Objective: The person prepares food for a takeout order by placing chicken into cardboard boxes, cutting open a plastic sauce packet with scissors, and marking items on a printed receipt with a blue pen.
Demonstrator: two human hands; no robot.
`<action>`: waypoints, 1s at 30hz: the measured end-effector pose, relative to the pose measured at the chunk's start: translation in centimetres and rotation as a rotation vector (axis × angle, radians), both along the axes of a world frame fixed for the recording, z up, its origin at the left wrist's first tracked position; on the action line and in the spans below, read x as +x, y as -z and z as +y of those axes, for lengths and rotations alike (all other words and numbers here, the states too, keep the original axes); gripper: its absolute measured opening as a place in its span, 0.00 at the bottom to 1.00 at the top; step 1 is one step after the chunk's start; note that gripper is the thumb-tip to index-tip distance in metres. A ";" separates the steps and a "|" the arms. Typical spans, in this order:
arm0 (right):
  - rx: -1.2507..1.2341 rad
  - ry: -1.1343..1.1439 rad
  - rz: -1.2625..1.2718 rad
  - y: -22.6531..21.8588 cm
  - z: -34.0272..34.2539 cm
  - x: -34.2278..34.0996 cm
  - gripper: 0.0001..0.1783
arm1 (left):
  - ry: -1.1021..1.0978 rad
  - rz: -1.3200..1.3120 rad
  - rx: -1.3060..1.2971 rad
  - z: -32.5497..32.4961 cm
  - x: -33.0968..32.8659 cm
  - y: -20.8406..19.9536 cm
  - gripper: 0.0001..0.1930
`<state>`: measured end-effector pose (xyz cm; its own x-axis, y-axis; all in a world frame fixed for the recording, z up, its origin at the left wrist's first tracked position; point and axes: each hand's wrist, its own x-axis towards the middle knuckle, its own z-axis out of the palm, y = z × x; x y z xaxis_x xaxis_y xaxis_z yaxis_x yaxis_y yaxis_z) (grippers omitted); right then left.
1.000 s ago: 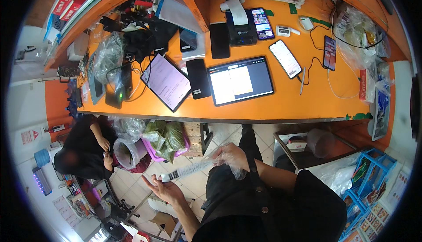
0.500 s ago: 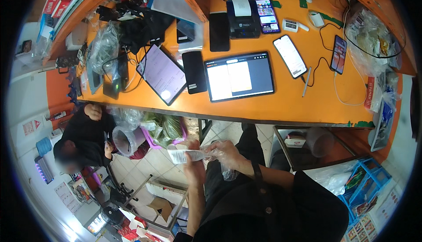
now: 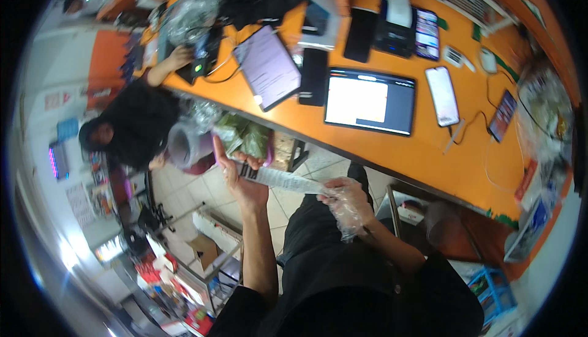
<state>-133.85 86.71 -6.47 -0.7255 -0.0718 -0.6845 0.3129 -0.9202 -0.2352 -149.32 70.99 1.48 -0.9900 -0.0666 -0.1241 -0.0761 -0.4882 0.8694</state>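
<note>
A long white printed paper strip, like a receipt (image 3: pixel 286 181), stretches between my two hands below the table edge. Its left end lies in my left hand (image 3: pixel 246 190), which is turned up with the fingers curled at the paper and one digit sticking out. My right hand (image 3: pixel 348 196) pinches the strip's other end. A crumpled clear plastic bag (image 3: pixel 349 222) hangs from that same hand. What the bag holds, if anything, I cannot make out.
The orange table (image 3: pixel 453 159) bears a lit tablet (image 3: pixel 369 101), a second tablet (image 3: pixel 267 67), several phones and a small black printer (image 3: pixel 394 34). A co-worker in black (image 3: pixel 135 116) reaches onto its left end. Below stand a grey bucket (image 3: pixel 187 144) and bagged greens (image 3: pixel 248 138).
The strip, earlier bunched near both hands, is now drawn out between them as my hands move apart. The view has turned, and the co-worker's arm now reaches onto the table.
</note>
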 end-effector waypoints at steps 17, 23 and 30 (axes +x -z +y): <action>-0.041 -0.626 0.493 -3.3 -18.1 1.7 0.40 | -0.112 0.093 0.383 -24.8 16.3 -10.6 0.40; 0.564 -1.212 0.318 10.9 -32.4 2.9 0.45 | -0.219 0.208 0.384 -42.5 31.6 -15.8 0.43; 1.281 -2.203 0.233 19.9 -37.2 8.8 0.38 | -0.589 0.209 0.231 -59.5 51.5 -15.9 0.42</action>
<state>-125.00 49.50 -26.36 -0.2752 -0.2550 -0.9269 0.0436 0.9599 -0.2770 -97.83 11.50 17.40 -0.8013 -0.5982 -0.0097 0.4190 -0.5726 0.7047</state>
